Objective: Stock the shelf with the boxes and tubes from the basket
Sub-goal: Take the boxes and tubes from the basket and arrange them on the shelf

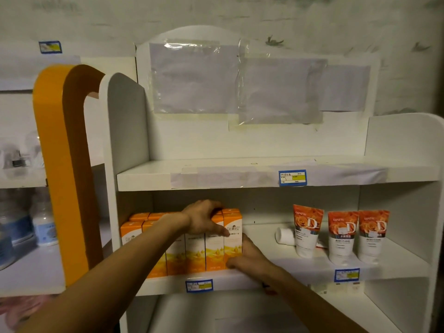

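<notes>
- Far left, a neighbouring shelf unit (21,179) holds blurred bottles (44,219), and an orange arch panel (60,164) stands between it and my unit; none of that is part of my job.
- Next, on the middle shelf (264,275) of the white unit, the orange boxes (194,253) stand upright in a row at the left end, long axes vertical, with more behind them.
- My left hand (204,218) reaches in from the lower left and lies over the tops of the rightmost boxes, fingers curled over their top edges and thumb on the front face of the end box (233,239), gripping it.
- My right hand (247,258) sits lower, just right of that end box, pressed against its right side near the base; whether its fingers wrap behind I cannot tell.
- So the end box lies between my hands, left above, right beside, and both are touching it. I judge the move is to square this box flush against the row, pushing leftward.
- Further right, well apart from the boxes, three orange-and-white tubes (342,236) stand cap down, and a white cap or jar (284,236) lies just left of them.
- Above, the top shelf (240,179) carries only a blue price tag (292,177). No basket is in view.
</notes>
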Tool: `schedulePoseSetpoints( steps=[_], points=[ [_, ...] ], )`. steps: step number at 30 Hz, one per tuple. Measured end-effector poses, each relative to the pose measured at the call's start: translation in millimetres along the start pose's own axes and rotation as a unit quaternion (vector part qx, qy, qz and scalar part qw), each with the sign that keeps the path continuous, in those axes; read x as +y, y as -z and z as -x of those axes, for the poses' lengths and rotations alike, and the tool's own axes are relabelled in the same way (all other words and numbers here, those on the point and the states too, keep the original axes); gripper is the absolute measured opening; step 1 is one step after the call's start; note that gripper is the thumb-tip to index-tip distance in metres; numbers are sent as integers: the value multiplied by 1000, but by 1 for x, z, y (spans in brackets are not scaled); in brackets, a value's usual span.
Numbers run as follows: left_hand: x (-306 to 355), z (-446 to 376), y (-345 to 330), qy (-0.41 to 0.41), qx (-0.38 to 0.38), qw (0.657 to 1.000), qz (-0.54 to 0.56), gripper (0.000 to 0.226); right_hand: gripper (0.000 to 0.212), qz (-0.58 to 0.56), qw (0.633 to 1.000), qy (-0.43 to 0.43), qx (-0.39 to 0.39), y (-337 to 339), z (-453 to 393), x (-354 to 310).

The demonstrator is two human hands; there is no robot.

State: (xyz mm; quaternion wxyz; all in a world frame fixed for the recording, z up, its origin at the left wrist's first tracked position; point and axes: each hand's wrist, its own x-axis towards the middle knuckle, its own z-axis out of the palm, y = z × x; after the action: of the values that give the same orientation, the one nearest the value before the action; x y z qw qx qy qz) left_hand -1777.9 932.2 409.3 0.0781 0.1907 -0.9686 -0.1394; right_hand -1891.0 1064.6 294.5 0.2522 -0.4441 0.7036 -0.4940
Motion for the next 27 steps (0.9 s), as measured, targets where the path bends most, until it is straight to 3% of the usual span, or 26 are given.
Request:
schedulePoseSetpoints(
  steps=[10,18,27],
  points=[
    [-6,-7,5,16,-42,995,85,82,82,39,999,2,8,0,3,1],
    [-2,-5,5,25,-77,996,28,84,88,50,999,-2,4,0,1,2],
    [2,0,1,13,-33,997,-63,79,88,53,998,-1,-16,5,4,2]
  ],
)
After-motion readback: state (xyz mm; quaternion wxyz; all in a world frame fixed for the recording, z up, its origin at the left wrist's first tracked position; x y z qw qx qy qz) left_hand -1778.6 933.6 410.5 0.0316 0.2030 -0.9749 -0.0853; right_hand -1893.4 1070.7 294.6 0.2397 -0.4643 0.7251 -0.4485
